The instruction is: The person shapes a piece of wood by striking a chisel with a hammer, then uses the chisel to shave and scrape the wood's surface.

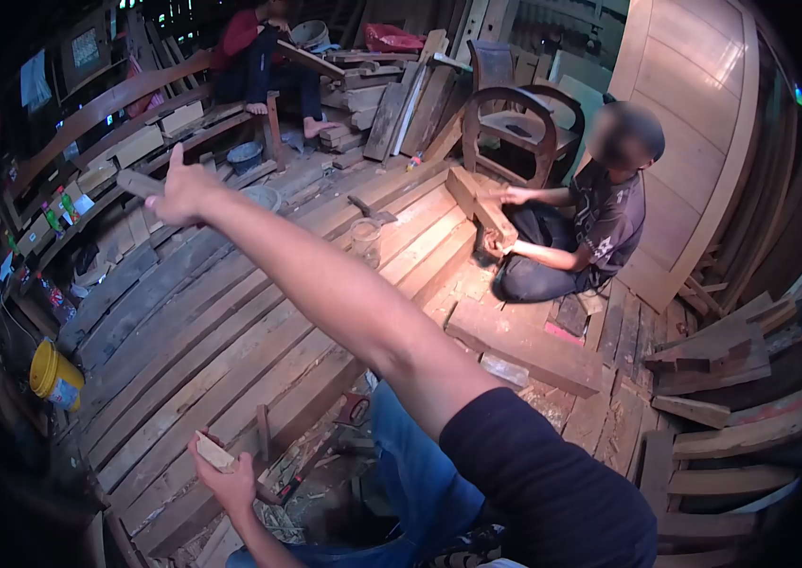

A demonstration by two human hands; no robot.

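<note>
My right arm reaches across to the upper left. My right hand (188, 192) has its index finger stretched out and its other fingers closed round a flat grey-brown piece (139, 183), whose far end sticks out to the left. At the lower left, my left hand (228, 485) grips a small pale wooden block (215, 452) between thumb and fingers. Close to that hand, a wooden mallet-like piece (264, 434) stands by the edge of the planks (202, 379). A red and black tool (354, 409) lies near my knee.
A seated person (609, 208) on the right holds a wooden beam (481, 206). Another person (268, 66) sits on a bench (117, 114) at the back. A hammer-like tool (373, 210), thick plank (524, 346), chair (519, 133), yellow bucket (55, 374) and stacked wood (742, 435) surround me.
</note>
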